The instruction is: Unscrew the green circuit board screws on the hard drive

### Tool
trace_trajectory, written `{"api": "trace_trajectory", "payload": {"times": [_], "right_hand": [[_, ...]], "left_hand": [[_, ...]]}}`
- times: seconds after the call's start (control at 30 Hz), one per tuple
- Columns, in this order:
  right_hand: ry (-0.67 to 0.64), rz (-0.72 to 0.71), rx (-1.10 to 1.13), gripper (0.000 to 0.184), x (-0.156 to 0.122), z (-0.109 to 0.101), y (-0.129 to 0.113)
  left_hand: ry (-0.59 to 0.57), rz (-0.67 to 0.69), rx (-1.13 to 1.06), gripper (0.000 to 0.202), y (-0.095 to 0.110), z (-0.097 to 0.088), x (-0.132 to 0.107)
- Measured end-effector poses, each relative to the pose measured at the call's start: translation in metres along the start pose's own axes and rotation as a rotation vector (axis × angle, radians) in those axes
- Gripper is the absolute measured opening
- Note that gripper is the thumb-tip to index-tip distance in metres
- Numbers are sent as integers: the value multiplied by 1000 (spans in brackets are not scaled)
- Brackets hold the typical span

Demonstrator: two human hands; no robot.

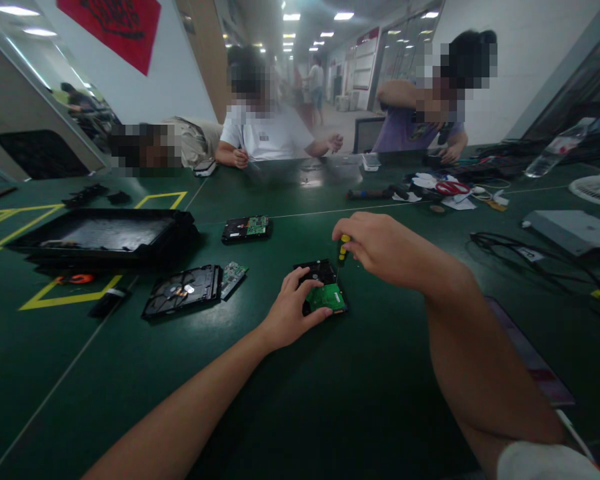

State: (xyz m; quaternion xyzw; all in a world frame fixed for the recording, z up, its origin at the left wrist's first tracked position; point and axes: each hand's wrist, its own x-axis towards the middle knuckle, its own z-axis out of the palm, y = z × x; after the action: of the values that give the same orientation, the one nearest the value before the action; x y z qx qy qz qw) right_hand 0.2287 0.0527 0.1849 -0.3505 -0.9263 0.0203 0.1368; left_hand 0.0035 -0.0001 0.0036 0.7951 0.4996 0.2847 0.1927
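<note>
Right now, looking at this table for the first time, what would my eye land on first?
At the centre of the green table, the left hand grips a hard drive with a green circuit board while the right hand holds a yellow-handled screwdriver at its far side. To the left lie an opened hard drive and a black tray, and three people sit along the far edge.

Electronics workshop, long green table (300,413), dismantled hard drives (183,290), seated workers, fluorescent-lit corridor

black tray (100,255) | opened drive (183,290) | loose board (234,277) | white box (575,230), maybe a router
</note>
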Motion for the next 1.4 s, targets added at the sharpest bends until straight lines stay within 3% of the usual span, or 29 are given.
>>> {"api": "trace_trajectory", "payload": {"times": [0.17, 0.37, 0.63, 0.8, 0.97, 1.13, 1.4], "right_hand": [[7, 18, -16, 10, 0, -2, -4], [6, 42, -8, 7, -2, -3, -6], [-14, -23, 24, 13, 0, 1, -1], [-47, -21, 1, 34, -2, 3, 1], [-49, 38, -47, 15, -2, -1, -2], [-76, 73, -56, 16, 0, -5, -9], [-69, 12, -11, 16, -1, -2, -6]], "left_hand": [[1, 2, 2, 52, 1, 0, 0], [0, -4, -5, 52, 1, -1, 0], [-10, -8, 5, 52, 2, -1, 0], [-7, -12, -2, 52, 3, -1, 0], [10, 3, -10, 51, 1, -1, 0], [3, -1, -7, 51, 1, -2, 0], [-1, -2, 0, 51, 4, -3, 0]]}}
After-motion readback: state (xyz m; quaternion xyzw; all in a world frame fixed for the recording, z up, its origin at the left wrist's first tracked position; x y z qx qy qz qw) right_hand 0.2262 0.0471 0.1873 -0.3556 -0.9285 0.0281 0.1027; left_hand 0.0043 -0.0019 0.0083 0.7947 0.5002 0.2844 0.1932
